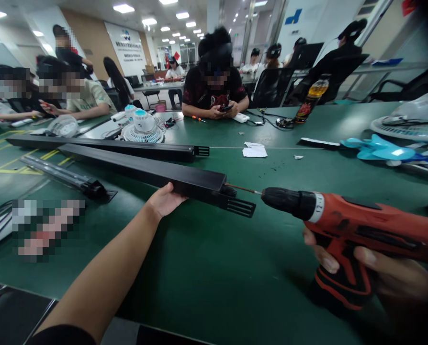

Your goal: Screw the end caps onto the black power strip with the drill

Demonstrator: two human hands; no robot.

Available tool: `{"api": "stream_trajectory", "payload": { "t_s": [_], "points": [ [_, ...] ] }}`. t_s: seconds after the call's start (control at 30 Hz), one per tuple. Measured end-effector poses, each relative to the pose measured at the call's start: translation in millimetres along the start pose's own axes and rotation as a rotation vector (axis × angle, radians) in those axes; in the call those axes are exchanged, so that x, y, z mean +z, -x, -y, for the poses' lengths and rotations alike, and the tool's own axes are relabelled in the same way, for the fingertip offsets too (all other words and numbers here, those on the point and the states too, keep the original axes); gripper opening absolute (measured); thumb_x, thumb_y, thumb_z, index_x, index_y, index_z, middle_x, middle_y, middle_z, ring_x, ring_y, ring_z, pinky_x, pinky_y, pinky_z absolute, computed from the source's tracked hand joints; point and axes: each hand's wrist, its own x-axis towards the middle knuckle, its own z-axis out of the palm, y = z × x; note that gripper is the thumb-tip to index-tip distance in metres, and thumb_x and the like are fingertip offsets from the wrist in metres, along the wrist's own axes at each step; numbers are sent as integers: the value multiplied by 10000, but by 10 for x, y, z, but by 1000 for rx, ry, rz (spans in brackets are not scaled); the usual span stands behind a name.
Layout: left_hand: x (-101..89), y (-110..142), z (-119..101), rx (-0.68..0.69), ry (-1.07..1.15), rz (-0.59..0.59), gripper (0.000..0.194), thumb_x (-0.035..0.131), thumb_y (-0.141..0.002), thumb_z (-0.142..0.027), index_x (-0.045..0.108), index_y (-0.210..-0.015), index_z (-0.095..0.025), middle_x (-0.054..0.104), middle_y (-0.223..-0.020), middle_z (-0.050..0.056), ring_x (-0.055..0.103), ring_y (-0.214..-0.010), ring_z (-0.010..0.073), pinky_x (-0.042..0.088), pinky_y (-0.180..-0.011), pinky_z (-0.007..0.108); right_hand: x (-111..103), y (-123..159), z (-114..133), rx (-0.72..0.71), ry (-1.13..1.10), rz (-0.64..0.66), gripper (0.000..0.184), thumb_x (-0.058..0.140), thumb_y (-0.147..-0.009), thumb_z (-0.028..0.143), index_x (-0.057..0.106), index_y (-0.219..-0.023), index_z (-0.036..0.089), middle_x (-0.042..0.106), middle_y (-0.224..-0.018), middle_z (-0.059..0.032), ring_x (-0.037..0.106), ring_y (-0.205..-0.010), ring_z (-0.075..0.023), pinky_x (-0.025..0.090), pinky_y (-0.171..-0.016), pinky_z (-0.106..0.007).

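My left hand (166,200) is wrapped under a long black rectangular tube (156,168) near its right end, thumb against the side. A slotted black tab (240,207) sticks out from that end. My right hand (329,258) grips the handle of a red and black cordless drill (361,225), its chuck pointing left. From the chuck, a long thin bit (246,189) reaches to the tube's open end; whether its tip is seated on a screw is hidden. Behind lies a second black tube (128,147) with a similar tab.
A shorter dark rail (63,173) lies at left on the green table (207,278). White fan parts (142,127), a paper scrap (254,150), blue fan blades (382,147) and a bottle (310,100) stand farther back. A person (216,76) sits opposite, holding a phone.
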Motion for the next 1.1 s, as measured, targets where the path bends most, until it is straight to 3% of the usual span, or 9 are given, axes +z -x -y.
{"api": "stream_trajectory", "payload": {
  "t_s": [0.13, 0.3, 0.5, 0.57, 0.8, 1.1],
  "points": [
    [-18, -20, -15, -27, 1, 1, 597, 1143, -918, -504, 904, -1408, -259, 961, -1407, 107, 894, -1402, 380, 699, -1271, 534, -41, 33, -50, 52, -20, -22, 354, 884, -1138, 542, 1007, -1394, 330, 801, -769, -114, 601, -423, -202, 567, -398, -336],
    [34, -19, -34, -28, -10, 25, 554, 1127, -939, -506, 919, -1392, -264, 958, -1418, 105, 881, -1426, 376, 691, -1282, 525, -9, 23, -37, 46, 38, -40, 377, 904, -1108, 570, 1017, -1370, 323, 853, -818, -143, 620, -419, -206, 533, -390, -337],
    [96, -9, -58, -21, -1, 44, 578, 1146, -914, -522, 934, -1383, -259, 968, -1361, 84, 907, -1319, 320, 731, -1189, 455, 206, -35, 112, -83, 114, -51, 441, 951, -1066, 673, 1028, -1258, 284, 816, -698, -94, 728, -503, -244, 585, -441, -307],
    [83, -11, -60, -19, -3, 45, 580, 1125, -936, -523, 924, -1411, -256, 962, -1385, 100, 898, -1361, 342, 724, -1207, 475, 271, -44, 135, -80, 100, -119, 410, 949, -1080, 650, 1020, -1249, 283, 778, -669, -61, 690, -496, -225, 586, -446, -303],
    [75, -36, -53, -14, -11, 63, 614, 1109, -948, -537, 910, -1450, -244, 951, -1425, 121, 881, -1406, 367, 719, -1213, 480, 267, -33, 131, -76, 145, -136, 432, 973, -1060, 646, 1002, -1219, 245, 776, -677, -58, 704, -544, -225, 581, -493, -300],
    [211, -25, -52, -3, 18, 59, 597, 1143, -911, -520, 925, -1390, -238, 962, -1412, 105, 904, -1332, 329, 732, -1164, 426, 150, -119, 104, -142, 37, 77, 440, 1053, -1028, 531, 998, -1384, 278, 824, -750, -60, 644, -498, -180, 571, -421, -254]
  ]
}}
